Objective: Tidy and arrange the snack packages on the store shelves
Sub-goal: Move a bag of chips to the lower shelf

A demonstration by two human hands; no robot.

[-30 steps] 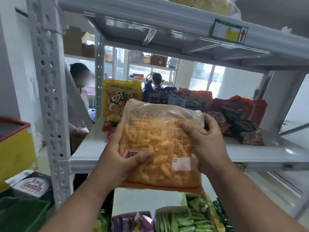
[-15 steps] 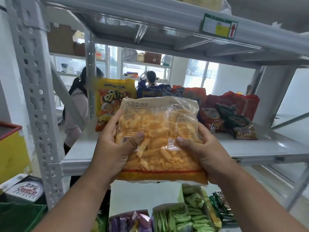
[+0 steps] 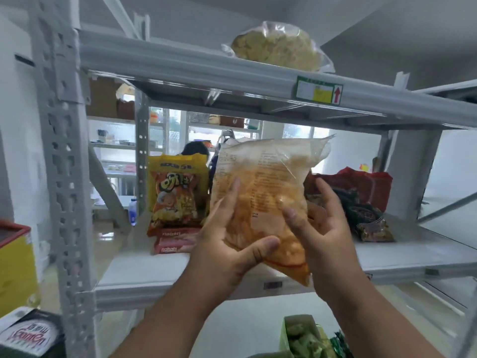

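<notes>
Held bag: a clear bag of orange snack sticks [image 3: 260, 200] is upright and slightly tilted above the front edge of the middle shelf [image 3: 144, 270], its printed back facing the camera.
Left hand: the left hand [image 3: 227, 244] grips the bag's lower left side, thumb across the front, fingers up along its left edge.
Right hand: the right hand [image 3: 320, 228] is at the bag's lower right; its thumb presses the front, the other fingers are spread and half hidden behind the bag, so I cannot tell whether it truly clasps it.
Around, left: a yellow snack bag [image 3: 178, 192] stands upright on the shelf just beside the held bag, with red wafer packs [image 3: 173, 241] lying flat in front of it.
Around, right: red bags [image 3: 366, 182] and dark green packets [image 3: 366, 218] crowd the back right of the shelf, partly covered by the held bag and right hand.
Top shelf: a clear bag of pale snacks [image 3: 278, 47] lies at its front edge, above a green price label [image 3: 318, 90].
Lower shelf: a green box of green snacks [image 3: 302, 337] is cut off by the bottom edge.
Left edge: a yellow bin with a red rim [image 3: 15, 257] and a black-and-white box [image 3: 31, 334], both cut off.
Behind: a person's head [image 3: 195, 149] shows above the yellow bag; the rest is hidden.
Hard to read: motion blur smears the bag's print.
</notes>
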